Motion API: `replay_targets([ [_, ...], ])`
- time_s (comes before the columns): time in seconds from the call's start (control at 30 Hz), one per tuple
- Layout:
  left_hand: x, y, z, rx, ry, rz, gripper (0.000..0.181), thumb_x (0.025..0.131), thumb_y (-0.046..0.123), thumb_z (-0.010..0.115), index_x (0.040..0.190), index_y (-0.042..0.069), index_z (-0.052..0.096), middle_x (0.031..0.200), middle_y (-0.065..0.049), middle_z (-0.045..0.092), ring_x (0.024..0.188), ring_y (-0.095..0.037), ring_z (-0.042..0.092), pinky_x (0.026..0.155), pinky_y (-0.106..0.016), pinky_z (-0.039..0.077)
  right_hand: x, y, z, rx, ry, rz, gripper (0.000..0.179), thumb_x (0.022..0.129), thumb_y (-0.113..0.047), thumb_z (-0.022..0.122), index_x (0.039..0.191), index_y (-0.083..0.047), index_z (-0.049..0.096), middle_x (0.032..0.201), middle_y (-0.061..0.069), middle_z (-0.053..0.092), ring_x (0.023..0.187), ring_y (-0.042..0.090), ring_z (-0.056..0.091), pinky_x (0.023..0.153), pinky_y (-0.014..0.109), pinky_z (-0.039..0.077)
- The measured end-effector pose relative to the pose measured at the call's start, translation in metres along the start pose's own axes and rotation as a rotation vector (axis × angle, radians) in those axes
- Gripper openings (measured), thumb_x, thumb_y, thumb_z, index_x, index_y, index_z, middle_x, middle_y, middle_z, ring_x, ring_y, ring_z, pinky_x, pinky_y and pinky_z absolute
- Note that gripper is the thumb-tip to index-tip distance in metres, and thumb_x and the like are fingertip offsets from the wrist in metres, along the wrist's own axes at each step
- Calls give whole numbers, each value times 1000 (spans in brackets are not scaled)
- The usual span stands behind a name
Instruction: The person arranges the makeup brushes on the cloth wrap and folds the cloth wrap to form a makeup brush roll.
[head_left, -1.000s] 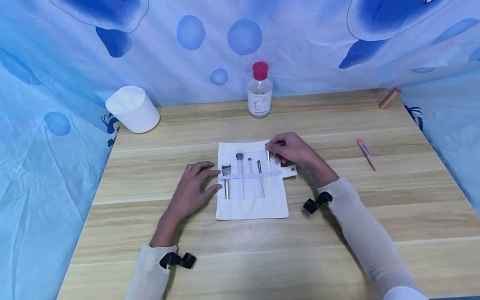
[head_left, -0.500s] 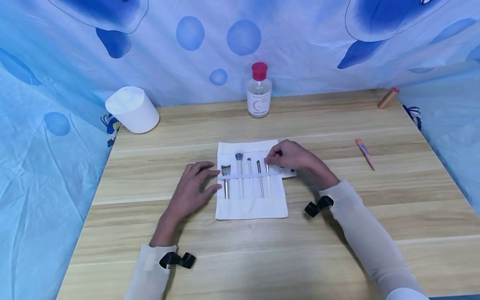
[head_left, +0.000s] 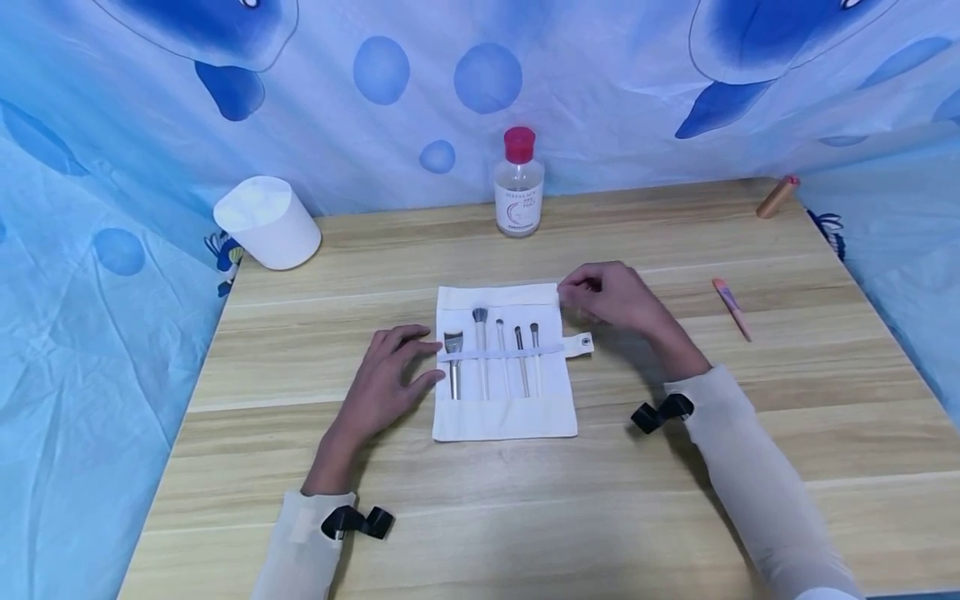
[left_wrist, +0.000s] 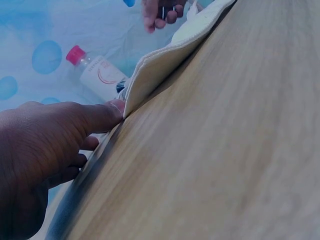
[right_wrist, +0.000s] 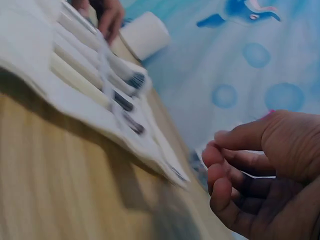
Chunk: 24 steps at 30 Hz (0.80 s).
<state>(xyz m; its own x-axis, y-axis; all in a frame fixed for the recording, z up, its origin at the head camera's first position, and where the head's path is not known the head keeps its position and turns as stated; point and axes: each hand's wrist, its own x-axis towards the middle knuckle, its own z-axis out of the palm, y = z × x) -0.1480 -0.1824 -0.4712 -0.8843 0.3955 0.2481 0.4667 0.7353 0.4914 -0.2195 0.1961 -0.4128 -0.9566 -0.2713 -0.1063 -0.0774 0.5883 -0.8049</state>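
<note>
A white cloth brush roll point(head_left: 540, 419) lies unrolled on the wooden table, several makeup brushes tucked under its elastic band point(head_left: 552, 349). Leftmost is a wide flat brush point(head_left: 453, 343); rightmost is a small dark-tipped brush point(head_left: 535, 330). My left hand point(head_left: 375, 375) rests at the roll's left edge, fingers relaxed, and its thumb point(left_wrist: 107, 116) touches the cloth edge in the left wrist view. By the upper right corner of the roll, my right hand point(head_left: 618, 298) hovers with loosely curled fingers point(right_wrist: 220, 180) and nothing held between them.
A clear bottle with a red cap point(head_left: 519, 187) stands at the back of the table. To the back left is a white cylinder point(head_left: 270, 223). A pink brush point(head_left: 731, 309) lies at the right, and a copper-coloured tube point(head_left: 777, 197) lies in the far right corner.
My right hand pushes the rightmost brush down into the roll, then lets go and moves up and right. My left hand stays at the roll's left edge.
</note>
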Motion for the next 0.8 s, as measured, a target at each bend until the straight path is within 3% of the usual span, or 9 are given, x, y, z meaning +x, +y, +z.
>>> replay_targets([
  [0.13, -1, 1, 0, -4, 0, -2, 42, 91, 41, 75, 126, 18, 70, 143, -2, 52, 126, -24, 43, 104, -45, 37, -13, 12, -26, -120, 129, -13, 29, 99, -37, 64, 112, -14, 73, 98, 9, 70, 82, 26, 65, 65, 37, 52],
  [0.27, 0, 0, 0, 3, 6, 4, 42, 91, 42, 74, 126, 18, 70, 143, -3, 52, 126, -25, 44, 103, -45, 37, -28, 26, -56, -277, 211, 42, 35, 101, -40, 59, 115, -10, 71, 107, 12, 69, 93, 28, 64, 70, 43, 50],
  [0.43, 0, -1, 1, 8, 4, 7, 43, 91, 43, 73, 126, 18, 70, 143, -2, 52, 126, -24, 43, 103, -44, 37, -46, 49, -86, -509, 277, 152, 32, 102, -30, 56, 111, -2, 68, 102, 19, 66, 80, 33, 60, 60, 47, 47],
  [0.53, 0, -1, 1, 6, 1, 1, 43, 91, 43, 74, 126, 18, 70, 143, -2, 52, 126, -23, 43, 104, -43, 36, -56, 62, -102, -586, 274, 212, 30, 102, -27, 55, 100, 0, 68, 84, 17, 63, 66, 31, 56, 50, 45, 43],
  [0.63, 0, 0, 0, 1, 4, 3, 43, 91, 42, 74, 125, 17, 71, 143, -2, 52, 126, -24, 43, 104, -44, 36, -64, 71, -114, -626, 248, 262, 39, 102, -33, 55, 75, -6, 63, 67, 11, 53, 58, 29, 49, 46, 42, 37],
  [0.7, 0, 0, 0, -3, 9, 5, 43, 91, 42, 75, 125, 17, 71, 142, -3, 52, 126, -25, 43, 103, -45, 37, -69, 76, -119, -632, 216, 301, 50, 102, -41, 52, 63, -10, 57, 61, 7, 46, 56, 27, 45, 46, 40, 33],
  [0.8, 0, 0, 0, -3, 14, 9, 43, 91, 42, 74, 125, 17, 71, 142, -3, 53, 126, -25, 44, 103, -45, 37, -72, 83, -122, -618, 172, 344, 59, 102, -51, 47, 59, -12, 55, 60, 6, 44, 55, 27, 42, 48, 38, 31],
])
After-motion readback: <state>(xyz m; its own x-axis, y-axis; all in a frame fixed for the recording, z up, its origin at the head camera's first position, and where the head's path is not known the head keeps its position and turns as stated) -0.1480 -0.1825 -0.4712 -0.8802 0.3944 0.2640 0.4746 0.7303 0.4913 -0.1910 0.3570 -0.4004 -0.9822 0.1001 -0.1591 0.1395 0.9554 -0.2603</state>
